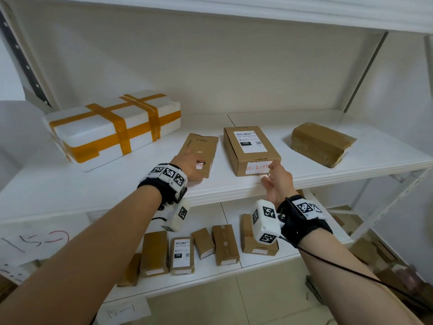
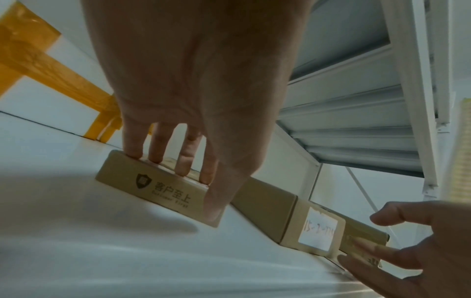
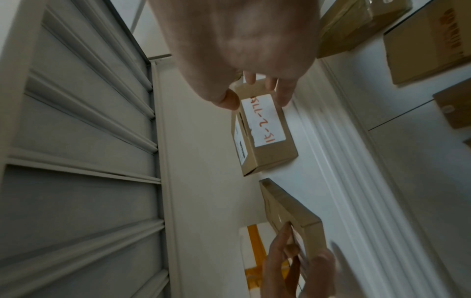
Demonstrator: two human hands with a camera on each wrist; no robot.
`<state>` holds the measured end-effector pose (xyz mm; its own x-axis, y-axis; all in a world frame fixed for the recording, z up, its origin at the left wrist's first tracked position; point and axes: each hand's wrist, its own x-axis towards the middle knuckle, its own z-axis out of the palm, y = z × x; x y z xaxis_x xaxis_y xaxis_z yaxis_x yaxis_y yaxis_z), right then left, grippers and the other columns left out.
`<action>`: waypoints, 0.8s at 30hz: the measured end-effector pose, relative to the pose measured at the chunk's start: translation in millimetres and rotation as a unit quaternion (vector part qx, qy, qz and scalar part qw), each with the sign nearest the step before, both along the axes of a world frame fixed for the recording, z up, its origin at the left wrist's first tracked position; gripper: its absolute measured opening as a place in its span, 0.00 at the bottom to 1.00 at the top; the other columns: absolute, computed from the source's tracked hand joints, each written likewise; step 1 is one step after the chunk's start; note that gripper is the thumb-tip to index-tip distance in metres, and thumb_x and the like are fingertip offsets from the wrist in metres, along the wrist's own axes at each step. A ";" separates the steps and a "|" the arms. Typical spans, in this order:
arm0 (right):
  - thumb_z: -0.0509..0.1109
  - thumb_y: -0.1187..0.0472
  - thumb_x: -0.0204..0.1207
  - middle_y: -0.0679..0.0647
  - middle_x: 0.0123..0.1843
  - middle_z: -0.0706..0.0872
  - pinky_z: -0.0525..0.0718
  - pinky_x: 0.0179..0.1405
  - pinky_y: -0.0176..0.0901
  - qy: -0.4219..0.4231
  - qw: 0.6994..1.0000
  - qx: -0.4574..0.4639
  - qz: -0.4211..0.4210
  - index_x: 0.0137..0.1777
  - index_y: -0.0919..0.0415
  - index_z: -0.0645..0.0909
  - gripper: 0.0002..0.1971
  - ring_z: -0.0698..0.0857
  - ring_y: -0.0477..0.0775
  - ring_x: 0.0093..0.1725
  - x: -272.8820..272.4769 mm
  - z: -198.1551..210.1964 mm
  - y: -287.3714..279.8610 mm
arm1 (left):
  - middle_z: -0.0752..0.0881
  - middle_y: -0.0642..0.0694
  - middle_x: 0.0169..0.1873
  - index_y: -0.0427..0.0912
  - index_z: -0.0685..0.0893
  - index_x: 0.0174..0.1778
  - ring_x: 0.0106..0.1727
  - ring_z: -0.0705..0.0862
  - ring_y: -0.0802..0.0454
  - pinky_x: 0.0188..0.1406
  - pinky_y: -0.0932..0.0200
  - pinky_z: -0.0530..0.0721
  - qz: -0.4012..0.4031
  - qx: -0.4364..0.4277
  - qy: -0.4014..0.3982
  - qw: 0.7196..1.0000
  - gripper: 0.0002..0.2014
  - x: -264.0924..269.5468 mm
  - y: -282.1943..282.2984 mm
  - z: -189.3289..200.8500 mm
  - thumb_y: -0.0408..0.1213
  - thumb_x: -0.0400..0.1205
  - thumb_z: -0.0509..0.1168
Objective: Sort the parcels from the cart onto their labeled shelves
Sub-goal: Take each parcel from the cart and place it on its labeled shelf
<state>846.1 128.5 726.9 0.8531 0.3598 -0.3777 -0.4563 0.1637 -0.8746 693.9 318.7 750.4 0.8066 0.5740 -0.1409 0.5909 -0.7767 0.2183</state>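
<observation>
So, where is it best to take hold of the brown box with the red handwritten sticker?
Probably by its two long sides near the front end, coming from the shelf's open front. The labeled box lies flat, short end facing out, with free space on both sides; the right hand is already at its front corner.

On the middle shelf (image 1: 117, 184), the white foam box (image 1: 112, 127) blocks the left rear, with bare board in front of it. A narrow gap separates the flat carton (image 1: 201, 146) and the labelled box (image 1: 250, 148). A wider open lane lies between that box and the taped parcel (image 1: 323, 143).
</observation>
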 end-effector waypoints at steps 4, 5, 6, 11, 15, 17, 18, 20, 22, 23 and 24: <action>0.64 0.64 0.84 0.55 0.48 0.79 0.87 0.49 0.43 0.009 1.000 0.012 0.017 0.61 0.62 0.78 0.08 0.79 0.55 0.46 -16.3 -0.4 -9.7 | 0.67 0.49 0.80 0.56 0.69 0.81 0.77 0.72 0.44 0.71 0.51 0.76 0.007 -0.041 -0.037 0.998 0.37 -12.1 -7.0 0.5 0.36 0.76 0.72; 0.64 0.64 0.84 0.56 0.49 0.79 0.87 0.48 0.43 0.011 1.000 0.013 0.026 0.62 0.62 0.78 0.09 0.79 0.55 0.48 -19.5 -1.7 -11.6 | 0.70 0.49 0.79 0.57 0.69 0.80 0.77 0.73 0.45 0.71 0.52 0.75 0.011 -0.053 -0.050 0.997 0.37 -15.7 -8.6 1.1 0.37 0.75 0.73; 0.64 0.64 0.84 0.56 0.49 0.79 0.88 0.47 0.42 0.014 0.999 0.013 0.034 0.62 0.63 0.78 0.09 0.80 0.55 0.47 -23.2 -2.8 -13.5 | 0.72 0.49 0.78 0.58 0.68 0.81 0.77 0.73 0.45 0.71 0.54 0.73 0.013 -0.066 -0.064 0.996 0.37 -19.6 -10.6 1.4 0.37 0.75 0.73; 0.64 0.64 0.83 0.57 0.42 0.76 0.86 0.40 0.43 0.036 0.996 0.008 0.082 0.48 0.60 0.77 0.03 0.78 0.53 0.36 -41.7 -9.4 -19.8 | 0.71 0.43 0.79 0.46 0.67 0.83 0.79 0.71 0.44 0.76 0.56 0.67 0.042 -0.096 -0.133 0.986 0.36 -49.5 -30.5 -13.3 0.42 0.79 0.73; 0.64 0.64 0.83 0.56 0.39 0.77 0.85 0.37 0.43 0.052 0.990 0.000 0.128 0.48 0.61 0.75 0.02 0.79 0.53 0.34 -63.9 -18.0 -18.0 | 0.77 0.40 0.70 0.48 0.79 0.72 0.73 0.74 0.44 0.71 0.57 0.68 0.086 -0.066 -0.246 0.963 0.22 -85.9 -45.7 -32.5 0.39 0.81 0.71; 0.64 0.63 0.83 0.55 0.38 0.77 0.83 0.36 0.43 0.063 0.985 -0.002 0.162 0.49 0.60 0.75 0.02 0.78 0.52 0.34 -80.2 -26.0 -14.5 | 0.80 0.41 0.61 0.47 0.83 0.64 0.66 0.77 0.44 0.63 0.60 0.70 0.113 -0.036 -0.294 0.948 0.14 -107.8 -54.2 -38.4 0.39 0.82 0.69; 0.64 0.63 0.83 0.54 0.37 0.77 0.83 0.36 0.43 0.067 0.981 -0.007 0.180 0.47 0.60 0.75 0.03 0.78 0.52 0.33 -88.8 -31.1 -12.8 | 0.81 0.42 0.55 0.46 0.85 0.59 0.60 0.79 0.45 0.59 0.61 0.71 0.122 -0.024 -0.316 0.940 0.10 -118.4 -60.0 -39.5 0.39 0.82 0.69; 0.63 0.63 0.83 0.53 0.33 0.77 0.83 0.36 0.42 0.075 0.972 -0.017 0.220 0.41 0.58 0.74 0.08 0.77 0.50 0.30 -106.9 -43.8 -8.3 | 0.80 0.43 0.46 0.42 0.87 0.48 0.48 0.80 0.50 0.49 0.63 0.72 0.148 -0.019 -0.349 0.925 0.05 -140.2 -70.9 -44.1 0.38 0.83 0.68; 0.63 0.64 0.83 0.53 0.31 0.76 0.83 0.32 0.42 0.092 0.963 -0.022 0.251 0.38 0.58 0.73 0.10 0.77 0.49 0.25 -125.2 -59.9 -2.5 | 0.79 0.45 0.38 0.39 0.87 0.38 0.38 0.78 0.54 0.41 0.64 0.72 0.179 -0.039 -0.357 0.916 0.11 -163.3 -82.3 -52.4 0.40 0.84 0.68; 0.63 0.64 0.83 0.53 0.31 0.76 0.84 0.29 0.40 0.103 0.958 -0.028 0.266 0.39 0.58 0.72 0.10 0.77 0.49 0.23 -134.4 -69.5 0.8 | 0.81 0.44 0.36 0.37 0.85 0.34 0.36 0.77 0.55 0.39 0.64 0.72 0.191 -0.055 -0.356 0.913 0.15 -175.8 -88.0 -58.5 0.41 0.85 0.67; 0.63 0.65 0.82 0.53 0.31 0.77 0.84 0.26 0.39 0.113 0.953 -0.036 0.280 0.40 0.58 0.73 0.09 0.78 0.49 0.22 -143.8 -78.4 3.5 | 0.82 0.44 0.33 0.35 0.84 0.31 0.33 0.78 0.55 0.38 0.63 0.72 0.200 -0.071 -0.349 0.913 0.18 -188.0 -93.5 -65.7 0.42 0.85 0.66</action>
<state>702.3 132.0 648.6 0.4291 0.7002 -0.5706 -0.6333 -0.2173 -0.7428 505.9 225.2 684.7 0.4578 0.8584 0.2315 0.4999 -0.4639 0.7314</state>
